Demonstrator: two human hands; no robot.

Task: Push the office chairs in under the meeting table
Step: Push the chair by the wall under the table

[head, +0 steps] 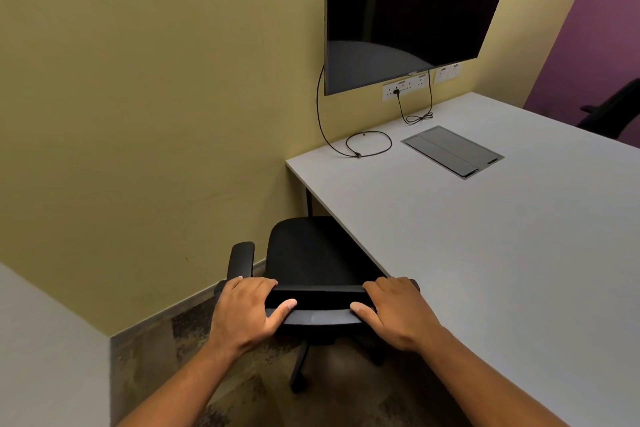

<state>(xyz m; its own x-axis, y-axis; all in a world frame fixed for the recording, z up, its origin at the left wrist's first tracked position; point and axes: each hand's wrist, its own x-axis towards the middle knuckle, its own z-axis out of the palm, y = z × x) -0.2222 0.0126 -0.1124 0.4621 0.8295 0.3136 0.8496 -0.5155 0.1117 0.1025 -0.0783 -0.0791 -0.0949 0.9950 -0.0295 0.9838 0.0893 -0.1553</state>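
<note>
So the big grey meeting table (485,253) takes up everything from 1 to 5 o'clock, butted against the yellow wall under a dark wall screen (401,10) at 12. The black office chair (311,260) sits dead centre, about 6 o'clock, its seat partly tucked under the table's near-left edge. Left hand (244,310) is wrapped over the left end of the backrest top, right hand (394,312) over the right end, thumbs hooked on the near side. Small stuff: a loose cable loop (369,144) on the table near the wall.
</note>
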